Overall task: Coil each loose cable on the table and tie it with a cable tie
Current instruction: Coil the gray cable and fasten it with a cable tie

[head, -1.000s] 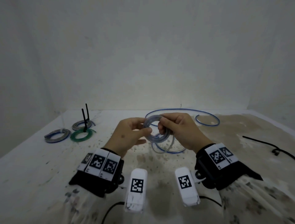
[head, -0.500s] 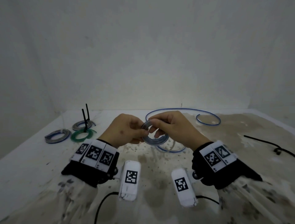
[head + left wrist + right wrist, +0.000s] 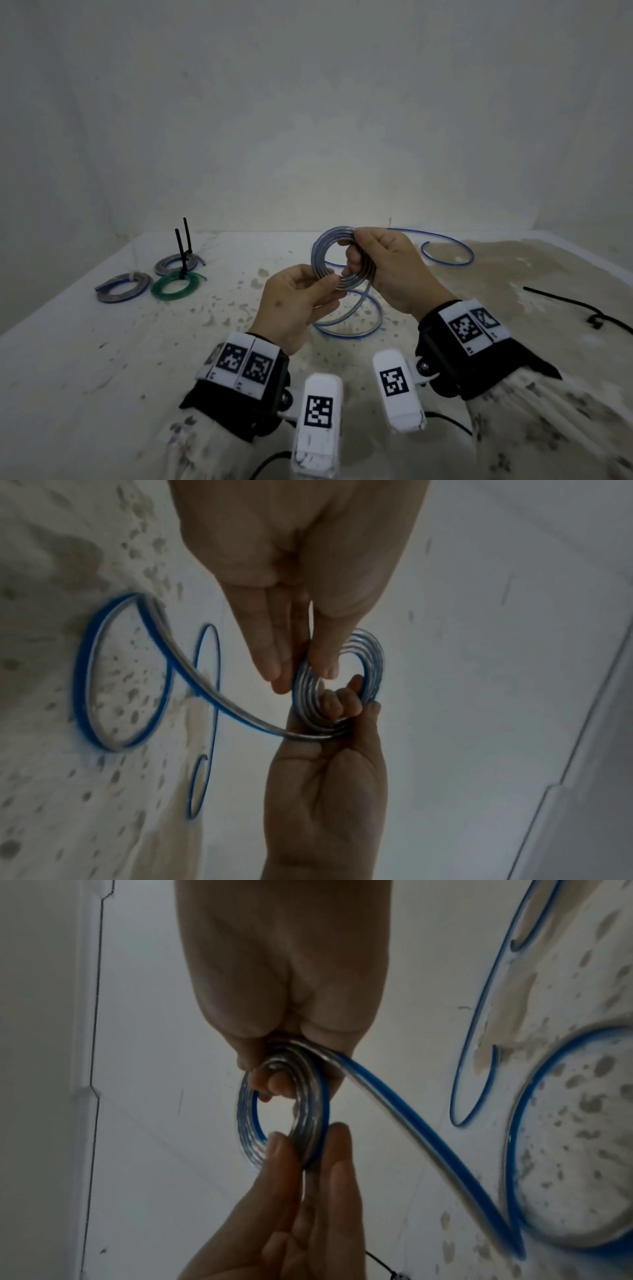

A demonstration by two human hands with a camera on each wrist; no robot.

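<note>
A clear cable with a blue stripe is partly wound into a small coil (image 3: 323, 255) that I hold upright above the table (image 3: 102, 359). My right hand (image 3: 356, 260) grips the coil's right side, fingers curled through its hole. My left hand (image 3: 329, 284) pinches its lower edge between thumb and fingers. The unwound length (image 3: 363, 329) trails down to a loop on the table and on to a far arc (image 3: 448, 263). In the left wrist view the coil (image 3: 371, 653) sits between both hands. The right wrist view shows the coil (image 3: 308, 1096) and its trailing length (image 3: 411, 1123).
Three tied coils lie at the far left: grey-blue (image 3: 123, 291), green (image 3: 176, 286) and grey (image 3: 171, 265), with black cable ties (image 3: 180, 250) sticking up. A thin black strand (image 3: 582, 305) lies at the right. White walls close off the table's back and sides.
The coil has risen and turned upright to face me. My left hand has slid down to its lower edge, and my right hand has shifted to its right side.
</note>
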